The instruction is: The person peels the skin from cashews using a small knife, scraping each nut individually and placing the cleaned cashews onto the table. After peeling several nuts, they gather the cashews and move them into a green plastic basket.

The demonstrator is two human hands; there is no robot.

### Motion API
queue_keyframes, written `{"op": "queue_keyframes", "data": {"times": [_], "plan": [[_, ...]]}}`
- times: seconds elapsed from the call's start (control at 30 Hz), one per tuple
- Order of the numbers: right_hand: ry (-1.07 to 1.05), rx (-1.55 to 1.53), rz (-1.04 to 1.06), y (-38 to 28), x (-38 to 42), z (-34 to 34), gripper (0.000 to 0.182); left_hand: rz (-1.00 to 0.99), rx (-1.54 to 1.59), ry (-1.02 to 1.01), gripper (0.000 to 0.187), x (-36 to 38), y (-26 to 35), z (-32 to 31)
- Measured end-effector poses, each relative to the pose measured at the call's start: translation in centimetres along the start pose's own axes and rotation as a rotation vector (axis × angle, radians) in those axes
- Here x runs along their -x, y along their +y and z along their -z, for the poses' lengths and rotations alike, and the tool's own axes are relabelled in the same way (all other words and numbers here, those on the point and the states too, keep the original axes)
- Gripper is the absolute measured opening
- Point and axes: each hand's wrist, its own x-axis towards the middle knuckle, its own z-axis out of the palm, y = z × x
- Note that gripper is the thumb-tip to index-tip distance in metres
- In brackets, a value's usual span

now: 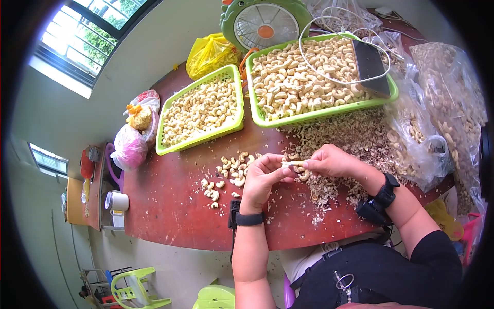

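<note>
Over the red table [170, 206], my left hand [265, 180] and my right hand [332, 160] meet at the fingertips. Between them is a small pale piece [296, 163], which looks like a cashew or a thin tool; both hands pinch it. Loose cashews [239, 170] lie just left of my left hand. Below and behind my right hand spreads a heap of shell and skin bits [360, 139]. Each wrist wears a black strap.
Two green baskets of cashews [238, 116] [329, 112] stand at the back, a phone [371, 67] and white cable on the larger. Beyond them are a fan [265, 26] and yellow bag [211, 56]. Plastic bags [447, 92] fill the right side.
</note>
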Motion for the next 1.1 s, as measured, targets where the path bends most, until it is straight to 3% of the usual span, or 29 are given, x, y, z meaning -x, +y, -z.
{"op": "queue_keyframes", "data": {"times": [0.37,0.77,1.1], "plan": [[0.063,-0.014,0.041,-0.3,0.1,0.0,0.041,-0.09,0.169,0.147,0.024,-0.3,-1.0,-1.7],[0.061,-0.083,0.041,-0.2,0.0,-0.1,0.037,-0.119,0.266,0.151,0.026,-0.5,-1.4,-2.1],[0.163,0.045,0.04,-0.6,0.2,-0.1,0.036,-0.205,0.289,0.188,0.019,-0.6,-1.8,-3.0]]}}
